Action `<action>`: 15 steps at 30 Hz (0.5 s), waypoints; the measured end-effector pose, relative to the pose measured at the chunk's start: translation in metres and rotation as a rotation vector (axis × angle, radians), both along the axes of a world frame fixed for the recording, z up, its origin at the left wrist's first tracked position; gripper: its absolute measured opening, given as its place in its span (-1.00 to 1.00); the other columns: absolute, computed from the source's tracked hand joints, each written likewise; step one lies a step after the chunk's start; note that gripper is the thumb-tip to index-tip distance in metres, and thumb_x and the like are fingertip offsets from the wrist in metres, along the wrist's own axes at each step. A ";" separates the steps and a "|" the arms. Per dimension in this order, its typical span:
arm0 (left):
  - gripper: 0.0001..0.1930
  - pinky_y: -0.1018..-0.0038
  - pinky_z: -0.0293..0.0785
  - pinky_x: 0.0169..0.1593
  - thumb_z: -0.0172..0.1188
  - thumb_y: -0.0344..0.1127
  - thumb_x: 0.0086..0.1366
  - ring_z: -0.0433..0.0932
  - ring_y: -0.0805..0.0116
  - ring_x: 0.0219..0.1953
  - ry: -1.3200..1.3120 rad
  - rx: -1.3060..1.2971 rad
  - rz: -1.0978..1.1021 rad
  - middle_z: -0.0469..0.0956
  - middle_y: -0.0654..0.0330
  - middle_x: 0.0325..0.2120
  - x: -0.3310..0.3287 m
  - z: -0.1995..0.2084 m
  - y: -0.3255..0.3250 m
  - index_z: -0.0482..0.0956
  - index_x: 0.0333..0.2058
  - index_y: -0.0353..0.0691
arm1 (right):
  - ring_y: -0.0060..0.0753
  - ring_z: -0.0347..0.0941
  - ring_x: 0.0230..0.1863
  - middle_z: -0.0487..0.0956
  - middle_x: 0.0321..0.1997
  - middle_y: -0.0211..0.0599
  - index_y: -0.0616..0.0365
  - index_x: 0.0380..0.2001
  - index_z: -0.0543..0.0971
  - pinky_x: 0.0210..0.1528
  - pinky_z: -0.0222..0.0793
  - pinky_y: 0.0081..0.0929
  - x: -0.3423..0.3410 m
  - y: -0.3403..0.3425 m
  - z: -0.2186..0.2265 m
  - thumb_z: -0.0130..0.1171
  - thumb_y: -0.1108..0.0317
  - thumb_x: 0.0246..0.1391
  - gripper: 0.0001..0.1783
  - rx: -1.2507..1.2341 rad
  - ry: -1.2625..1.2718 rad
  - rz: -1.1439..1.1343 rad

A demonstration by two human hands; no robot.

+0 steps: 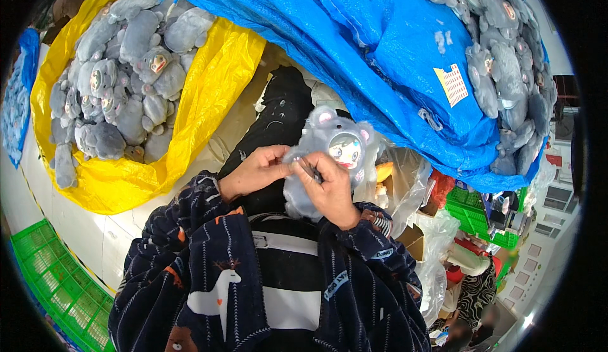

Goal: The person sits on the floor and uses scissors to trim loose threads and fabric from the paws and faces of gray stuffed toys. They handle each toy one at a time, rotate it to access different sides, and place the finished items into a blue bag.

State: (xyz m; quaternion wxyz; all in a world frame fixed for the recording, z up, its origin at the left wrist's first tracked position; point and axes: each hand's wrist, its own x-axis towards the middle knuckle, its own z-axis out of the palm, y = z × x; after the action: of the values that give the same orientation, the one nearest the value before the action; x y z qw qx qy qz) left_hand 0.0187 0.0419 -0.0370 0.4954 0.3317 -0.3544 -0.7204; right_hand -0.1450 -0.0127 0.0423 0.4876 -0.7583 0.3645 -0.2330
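A grey plush toy [323, 131] with round ears and a printed doll face lies across my lap, its head pointing away from me. My left hand [258, 171] is closed, thumb and fingers pinching the fur at the toy's left edge. Close beside it, my right hand [332, 190] is closed around a small dark metal tool [311, 171], perhaps snips; the fingers cover most of it. The tool's tip meets the fur near my left fingertips, and exactly what it touches there is hidden.
At left, a yellow sack [215, 99] is heaped with similar grey plush toys [136, 35]. A blue sack [405, 54] spreads ahead, with more plush at its right. Green crates [63, 289] stand at lower left and at right, near clear plastic bags [405, 187].
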 end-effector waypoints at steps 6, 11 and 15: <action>-0.69 0.63 0.37 -0.11 0.08 -0.35 0.29 0.43 0.63 -0.22 0.091 0.129 0.012 0.48 0.33 -0.22 0.005 0.007 0.003 0.40 -0.01 -0.31 | -0.71 0.36 -0.38 0.49 -0.42 -0.43 0.29 -0.31 0.48 -0.31 0.30 -0.69 -0.016 -0.010 0.030 0.11 0.45 0.11 -0.88 0.390 -0.115 -0.088; -0.62 0.60 0.38 -0.13 0.09 -0.37 0.28 0.43 0.59 -0.23 -0.012 0.123 0.031 0.46 0.30 -0.21 0.009 0.009 0.003 0.31 0.06 -0.27 | -0.58 0.42 -0.32 0.53 -0.36 -0.34 0.33 -0.27 0.54 -0.25 0.32 -0.62 -0.072 -0.004 0.040 0.12 0.48 0.07 -0.84 0.159 0.071 -0.310; -0.58 0.60 0.42 -0.19 0.09 -0.46 0.24 0.44 0.55 -0.25 -0.139 0.094 0.057 0.43 0.27 -0.18 0.014 0.013 0.008 0.26 0.08 -0.25 | -0.57 0.37 -0.42 0.52 -0.46 -0.34 0.34 -0.42 0.54 -0.38 0.27 -0.60 -0.124 -0.009 0.022 0.20 0.44 0.01 -0.86 -0.015 0.279 -0.414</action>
State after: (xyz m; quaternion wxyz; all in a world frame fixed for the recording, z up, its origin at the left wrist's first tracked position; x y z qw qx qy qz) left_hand 0.0325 0.0500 -0.0241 0.4737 0.4138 -0.3440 -0.6971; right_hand -0.2695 -0.0220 0.0640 0.3689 -0.6957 0.5743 -0.2237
